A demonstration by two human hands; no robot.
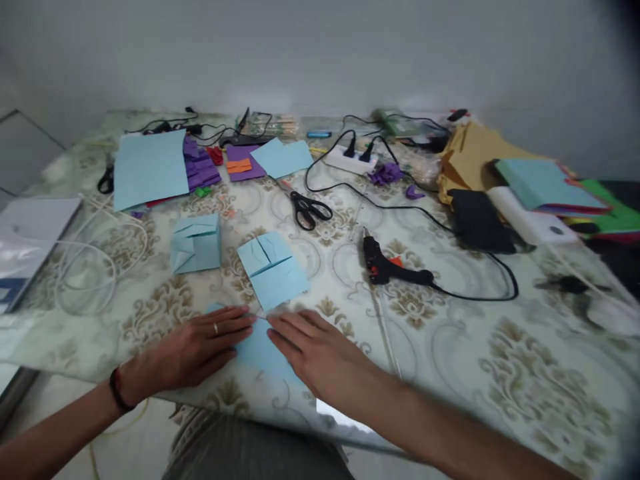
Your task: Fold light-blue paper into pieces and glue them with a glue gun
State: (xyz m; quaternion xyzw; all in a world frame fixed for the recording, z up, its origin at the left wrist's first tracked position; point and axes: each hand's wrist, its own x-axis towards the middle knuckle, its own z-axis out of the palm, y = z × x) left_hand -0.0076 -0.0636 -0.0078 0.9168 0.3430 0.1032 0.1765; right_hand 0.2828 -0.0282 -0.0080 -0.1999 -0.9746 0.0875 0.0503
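Both my hands lie flat on a light blue paper at the near edge of the table. My left hand, with a ring and a dark wristband, presses the paper's left part with fingers stretched out. My right hand presses its right part, fingers extended, fingertips almost meeting the left ones. Just beyond them lie two folded light blue paper pieces.
Black scissors and a black glue gun with its cable lie mid-table. A large blue sheet, purple paper, a power strip, a stack of coloured paper and a white cord surround them.
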